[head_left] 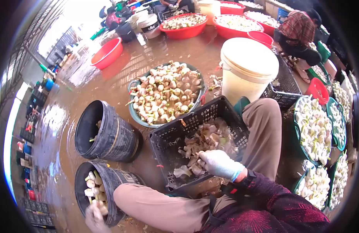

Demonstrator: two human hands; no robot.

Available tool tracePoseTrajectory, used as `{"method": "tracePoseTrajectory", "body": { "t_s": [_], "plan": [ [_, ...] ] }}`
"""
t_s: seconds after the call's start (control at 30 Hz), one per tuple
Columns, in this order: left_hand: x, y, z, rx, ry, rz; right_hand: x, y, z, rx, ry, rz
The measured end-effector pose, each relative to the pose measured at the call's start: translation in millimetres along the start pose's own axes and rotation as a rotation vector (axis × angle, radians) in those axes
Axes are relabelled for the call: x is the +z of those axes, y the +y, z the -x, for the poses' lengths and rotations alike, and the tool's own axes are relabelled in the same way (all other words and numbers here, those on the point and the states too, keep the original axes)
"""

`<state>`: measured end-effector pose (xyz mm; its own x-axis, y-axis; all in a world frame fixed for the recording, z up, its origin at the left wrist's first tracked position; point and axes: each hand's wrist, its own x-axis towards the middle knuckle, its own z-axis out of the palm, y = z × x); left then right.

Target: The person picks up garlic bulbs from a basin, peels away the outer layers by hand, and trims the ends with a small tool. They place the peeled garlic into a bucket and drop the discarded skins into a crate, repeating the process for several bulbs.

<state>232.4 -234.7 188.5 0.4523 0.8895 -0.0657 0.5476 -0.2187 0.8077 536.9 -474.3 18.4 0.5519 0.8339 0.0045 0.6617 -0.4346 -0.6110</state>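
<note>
My left hand (94,218), in a pale glove, is at the lower left by the mouth of a black bucket (81,185). Its fingers are curled against a garlic bulb (102,210); several whitish, trimmed bulbs lie deeper in that bucket. My right hand (220,164), in a white glove with a light blue cuff, is over a black plastic crate (164,145) between my knees. Its fingers are pinched together among loose garlic skins (213,136), and what they hold is hidden. Beyond the crate stands a green basin (133,112) heaped with untrimmed garlic.
A second black bucket (113,134) tilts beside the first. A lidded white bucket (243,83) stands past my knee. Baskets of white garlic (313,128) line the right side. Red basins (183,35) and a crouching person (300,35) are farther back on the wet floor (63,128).
</note>
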Motion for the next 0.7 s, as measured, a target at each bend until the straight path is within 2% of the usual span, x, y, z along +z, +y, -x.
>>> {"method": "tracePoseTrajectory", "body": {
  "t_s": [0.03,0.1,0.17,0.2,0.27,0.3,0.33,0.37,0.43,0.47,0.5,0.53,0.57,0.6,0.67,0.7],
  "plan": [
    [13.1,33.6,-12.7,0.056,0.024,-0.043,3.0,-3.3,-11.7,-0.01,0.053,-0.059],
    [40.2,30.0,-56.4,0.381,0.157,-0.045,-3.0,-10.8,-15.3,0.005,0.043,-0.139],
    [76.3,84.3,-84.9,0.269,-0.005,-0.022,-1.0,-7.1,-20.6,0.035,0.076,-0.263],
    [97.1,98.4,-110.4,0.283,-0.113,-0.023,3.7,-1.3,-22.3,0.038,0.093,-0.326],
    [143.8,103.4,-178.1,0.206,-0.387,0.028,19.1,18.0,-27.3,0.114,0.081,-0.501],
    [176.9,113.5,-208.5,0.088,-0.453,-0.055,25.8,29.3,-29.7,0.167,0.017,-0.542],
    [210.1,112.4,-237.9,0.091,-0.556,-0.032,31.9,39.7,-32.4,0.225,-0.042,-0.586],
    [245.9,98.7,-273.9,0.123,-0.62,-0.088,34.8,49.7,-34.8,0.246,-0.069,-0.614],
    [317.7,63.3,-337.3,0.019,-0.675,-0.14,38.1,65.2,-41.0,0.313,-0.12,-0.68],
    [350.3,30.3,-373.3,0.071,-0.669,-0.192,37.8,70.1,-43.1,0.364,-0.153,-0.702],
    [382.5,-5.0,-409.7,-0.01,-0.666,-0.139,43.7,74.4,-41.9,0.345,-0.144,-0.682],
    [409.0,-5.3,-418.9,-0.112,-0.631,-0.236,48.1,79.7,-40.4,0.332,-0.132,-0.657],
    [430.8,-23.6,-436.6,-0.106,-0.572,-0.26,41.8,82.9,-45.2,0.331,-0.184,-0.601],
    [451.3,-42.5,-450.5,-0.1,-0.515,-0.283,27.7,83.1,-53.3,0.424,-0.249,-0.72],
    [475.9,-45.9,-453.0,-0.149,-0.41,-0.514,29.4,89.2,-56.5,0.432,-0.235,-0.639],
    [476.0,-46.6,-451.2,-0.028,-0.446,-0.671,33.6,88.9,-54.9,0.457,-0.237,-0.644]
  ]
}}
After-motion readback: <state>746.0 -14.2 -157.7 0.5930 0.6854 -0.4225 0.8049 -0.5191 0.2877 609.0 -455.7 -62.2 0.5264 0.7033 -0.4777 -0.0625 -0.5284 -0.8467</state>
